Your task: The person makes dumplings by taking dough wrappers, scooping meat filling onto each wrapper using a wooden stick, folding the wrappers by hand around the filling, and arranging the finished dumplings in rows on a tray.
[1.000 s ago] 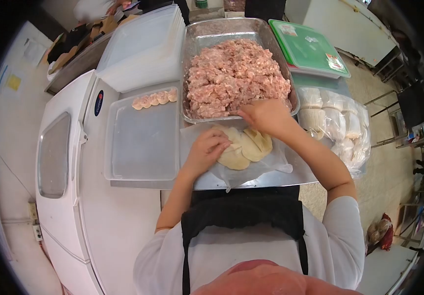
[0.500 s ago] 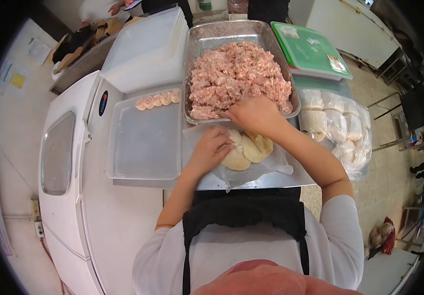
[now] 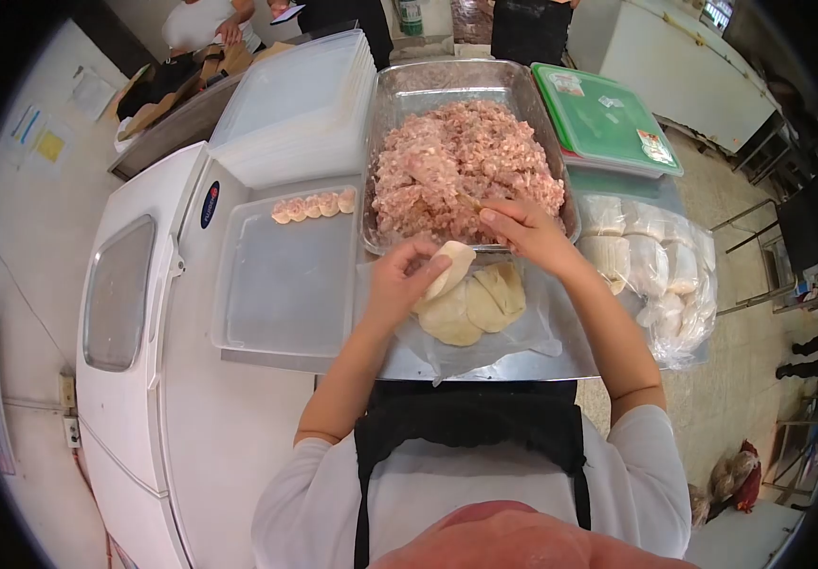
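Note:
My left hand point(image 3: 403, 284) pinches a round dumpling wrapper point(image 3: 452, 264), lifted at the near rim of the meat pan. Closed around a small brownish flat tool point(image 3: 468, 202), perhaps a spatula, my right hand point(image 3: 530, 233) is over the near right part of the pan. The tool's tip touches the minced meat filling point(image 3: 466, 156), which is heaped in the metal pan point(image 3: 435, 78). Below my hands, more pale wrappers point(image 3: 456, 318) lie overlapping on a plastic sheet point(image 3: 523, 343). Several filled dumplings point(image 3: 314, 205) sit in a row at the back of the translucent tray point(image 3: 285, 275) on the left.
Stacked translucent trays point(image 3: 295, 104) stand at the back left. A green lid point(image 3: 603, 114) tops a container at the back right, with bagged wrapper stacks point(image 3: 651, 251) nearer me. A white freezer point(image 3: 134, 294) is at left. Other people point(image 3: 210, 24) stand beyond the table.
My left hand has raised a wrapper off the pile. My right hand has moved slightly right and up, and the small tool now shows in it. The view has shifted slightly.

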Demonstrator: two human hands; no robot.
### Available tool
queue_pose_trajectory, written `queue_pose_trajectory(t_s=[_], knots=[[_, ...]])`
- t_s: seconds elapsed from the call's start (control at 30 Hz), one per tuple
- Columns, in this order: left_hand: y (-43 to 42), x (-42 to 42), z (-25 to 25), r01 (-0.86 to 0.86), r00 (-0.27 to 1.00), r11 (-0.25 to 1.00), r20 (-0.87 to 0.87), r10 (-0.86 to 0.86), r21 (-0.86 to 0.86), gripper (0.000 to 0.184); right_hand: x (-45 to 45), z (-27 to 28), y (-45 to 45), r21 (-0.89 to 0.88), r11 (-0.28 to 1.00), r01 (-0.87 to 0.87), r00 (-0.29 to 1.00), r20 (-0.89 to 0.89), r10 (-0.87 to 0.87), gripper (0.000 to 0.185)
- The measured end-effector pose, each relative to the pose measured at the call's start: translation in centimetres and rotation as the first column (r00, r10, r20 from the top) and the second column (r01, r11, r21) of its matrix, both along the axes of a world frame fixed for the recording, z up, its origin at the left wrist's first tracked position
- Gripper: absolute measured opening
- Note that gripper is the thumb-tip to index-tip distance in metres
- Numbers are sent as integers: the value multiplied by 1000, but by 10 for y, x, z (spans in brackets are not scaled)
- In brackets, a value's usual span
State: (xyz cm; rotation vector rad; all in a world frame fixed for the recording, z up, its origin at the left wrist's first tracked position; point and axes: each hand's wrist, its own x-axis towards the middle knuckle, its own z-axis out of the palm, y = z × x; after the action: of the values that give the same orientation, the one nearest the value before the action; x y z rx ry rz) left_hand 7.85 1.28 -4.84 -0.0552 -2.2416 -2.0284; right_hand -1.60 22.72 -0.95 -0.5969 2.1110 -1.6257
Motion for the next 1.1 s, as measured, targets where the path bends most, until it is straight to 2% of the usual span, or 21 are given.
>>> queue_pose_trajectory(t_s=[0.1, 0.17, 0.3, 0.4, 0.47, 0.57, 0.67, 0.77, 0.8, 0.87, 0.97, 1.07, 1.1], knots=[[10, 0, -3, -11, 998, 997, -64, 16, 77, 10, 14, 0, 3, -76, 997, 12, 990, -136, -22, 29], [13, 1, -4, -41, 995, 994, -90, 49, 98, 10, 22, -1, 6, -104, 994, 27, 988, -150, -42, 27], [12, 2, -8, -29, 989, 999, -143, 26, -19, 11, 34, -9, 12, -142, 989, 29, 967, -247, -64, 27], [22, 7, -3, -8, 977, 998, -212, -4, -57, 12, 45, -9, 17, -22, 1000, 11, 994, -106, -13, 23], [31, 10, -2, 37, 962, 998, -268, -50, -56, 14, 50, -5, 15, -11, 1000, 5, 992, -128, -6, 25], [33, 15, 1, 37, 967, 993, -246, -63, -109, 14, 55, -8, 11, -42, 999, 18, 992, -121, -23, 25], [22, 6, -7, 7, 999, 976, -51, 4, 216, 16, 57, -10, 13, -104, 993, 63, 995, -72, -71, 25], [11, -8, 0, -15, 988, 999, -154, 19, 32, 18, 54, -6, 21, -96, 990, 102, 988, -105, -112, 25], [7, -11, 6, -4, 988, 1000, -152, 7, 19, 19, 53, -5, 24, -101, 989, 112, 983, -137, -126, 25], [2, -15, 21, 28, 989, 1000, -145, -30, -13, 21, 51, 1, 29, -111, 985, 133, 975, -165, -150, 26], [0, -26, 32, 91, 974, 979, -189, -127, -184, 24, 51, 12, 35, -114, 981, 158, 969, -171, -176, 28], [6, -44, 25, -7, 978, 987, -207, -28, -163, 26, 45, 10, 40, -127, 975, 180, 962, -182, -201, 30], [9, -48, 26, 50, 993, 987, -118, -33, 150, 26, 43, 10, 41, -142, 974, 175, 966, -165, -198, 31]])
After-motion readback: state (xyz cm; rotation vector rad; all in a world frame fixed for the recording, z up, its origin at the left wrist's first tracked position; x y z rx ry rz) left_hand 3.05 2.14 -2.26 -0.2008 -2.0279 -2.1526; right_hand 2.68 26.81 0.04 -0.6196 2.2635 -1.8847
